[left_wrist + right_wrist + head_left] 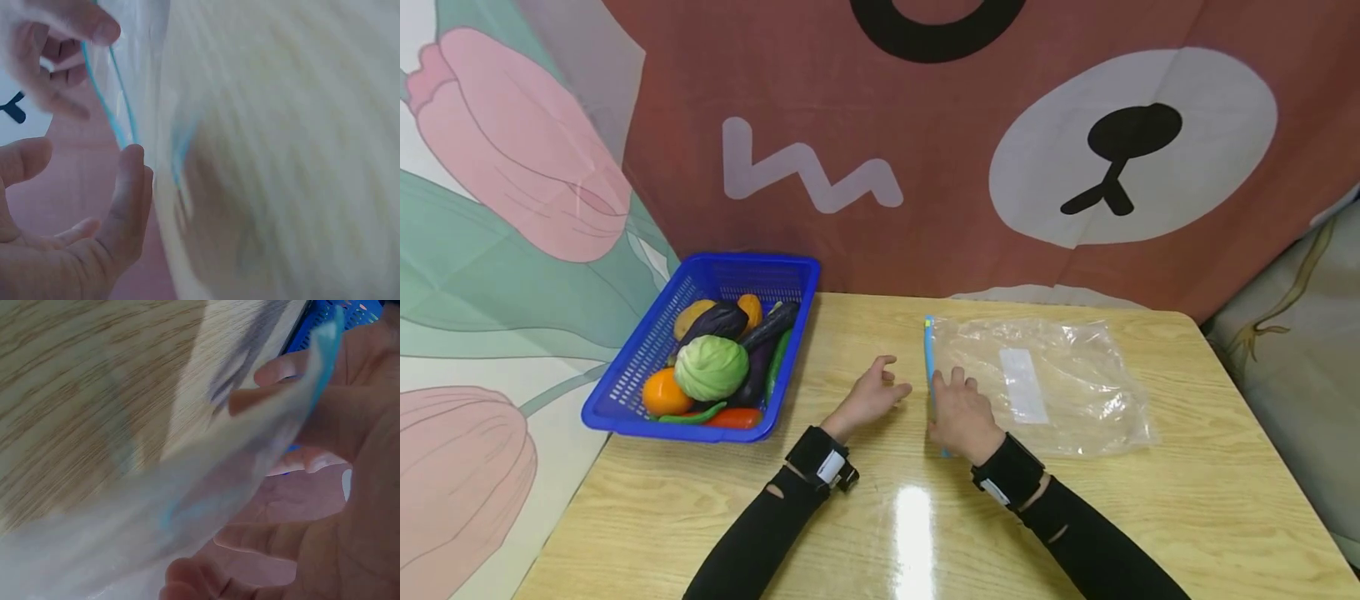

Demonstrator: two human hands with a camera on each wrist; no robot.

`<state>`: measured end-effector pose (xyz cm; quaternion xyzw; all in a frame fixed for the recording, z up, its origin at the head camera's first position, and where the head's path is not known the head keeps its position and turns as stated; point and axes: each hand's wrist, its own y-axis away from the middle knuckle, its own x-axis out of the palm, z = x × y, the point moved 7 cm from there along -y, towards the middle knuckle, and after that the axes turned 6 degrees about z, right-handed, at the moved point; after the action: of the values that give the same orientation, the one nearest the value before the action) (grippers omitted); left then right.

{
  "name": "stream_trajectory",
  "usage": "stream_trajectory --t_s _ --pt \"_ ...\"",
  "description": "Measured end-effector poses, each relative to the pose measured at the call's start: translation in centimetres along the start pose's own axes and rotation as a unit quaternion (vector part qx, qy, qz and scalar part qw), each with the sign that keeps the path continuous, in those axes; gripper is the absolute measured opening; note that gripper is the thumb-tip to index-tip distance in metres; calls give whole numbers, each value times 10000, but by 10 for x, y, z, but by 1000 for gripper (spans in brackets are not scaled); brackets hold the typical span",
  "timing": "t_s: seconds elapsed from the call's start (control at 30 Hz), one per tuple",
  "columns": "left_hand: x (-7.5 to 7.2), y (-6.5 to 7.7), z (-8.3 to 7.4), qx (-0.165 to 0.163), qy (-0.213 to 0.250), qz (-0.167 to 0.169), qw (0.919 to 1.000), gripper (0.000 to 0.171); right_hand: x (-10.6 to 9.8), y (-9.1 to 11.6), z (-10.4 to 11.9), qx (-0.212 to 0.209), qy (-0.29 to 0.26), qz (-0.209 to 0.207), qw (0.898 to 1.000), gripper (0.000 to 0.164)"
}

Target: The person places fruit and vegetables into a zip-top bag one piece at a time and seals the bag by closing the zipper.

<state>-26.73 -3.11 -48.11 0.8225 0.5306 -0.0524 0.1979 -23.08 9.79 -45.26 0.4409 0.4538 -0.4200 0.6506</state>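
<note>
A clear plastic zip bag (1082, 383) with a blue zip edge (929, 350) and a white label lies flat on the table. My right hand (964, 417) is over the zip edge, its fingers loosely spread. In the right wrist view, a film of the bag (206, 469) passes across the thumb of the right hand (337, 487), while the other fingers stand apart from it. Left of the zip edge is my left hand (868, 396), holding nothing. In the left wrist view, two blue zip strips (125, 94) stand slightly apart near its fingertips; contact is unclear.
A blue basket (617, 412) stands at the table's left, holding a cabbage (711, 368), an orange (666, 392), dark eggplants (718, 321) and other vegetables. A patterned cloth (850, 242) hangs behind the wooden table (1225, 517).
</note>
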Motion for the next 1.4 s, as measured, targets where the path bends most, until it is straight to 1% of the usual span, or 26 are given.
stream_trajectory --t_s 0.1,0.2,0.33,0.4,0.47,0.57,0.67,0.73,0.83,0.93,1.07,1.17,1.27,1.33,1.4 --pt "11 -2 3 -92 487 126 9987 63 -1 1 1 -97 24 -214 9997 71" --pt "19 -4 4 -97 760 190 9969 62 -4 3 3 -236 41 -442 9987 64" --pt "28 -7 5 -138 927 304 9951 58 -10 7 6 -500 -7 -789 9956 54" --pt "32 -8 5 -160 977 392 9943 56 -14 10 9 -656 -129 -896 9937 50" --pt "36 -10 6 -147 1064 494 9930 53 -18 11 10 -771 -332 -932 9921 49" --pt "40 -11 5 -100 1124 628 9916 41 -22 14 12 -885 -622 -923 9898 48" --pt "41 -10 3 -103 1263 691 9895 26 -25 17 14 -974 -773 -997 9872 49" --pt "41 -10 1 -144 1342 691 9884 20 -26 20 15 -1046 -807 -1079 9853 49" --pt "42 -10 -1 -165 1420 732 9870 19 -28 23 17 -1175 -805 -1253 9818 51" --pt "45 -9 -3 -139 1548 774 9848 23 -32 29 19 -1304 -780 -1473 9773 49" --pt "48 -6 -5 -106 1889 740 9791 27 -35 35 23 -1462 -844 -1738 9702 45" --pt "46 -5 -9 -91 2080 569 9764 19 -38 39 26 -1588 -912 -1849 9655 40" --pt "40 -6 -13 -27 2046 302 9784 7 -41 40 28 -1668 -978 -1955 9614 33" --pt "36 -6 -15 23 1925 191 9811 5 -43 40 29 -1673 -1028 -2057 9587 28" --pt "34 -5 -17 97 1804 172 9834 5 -44 40 29 -1625 -1045 -2160 9571 23"
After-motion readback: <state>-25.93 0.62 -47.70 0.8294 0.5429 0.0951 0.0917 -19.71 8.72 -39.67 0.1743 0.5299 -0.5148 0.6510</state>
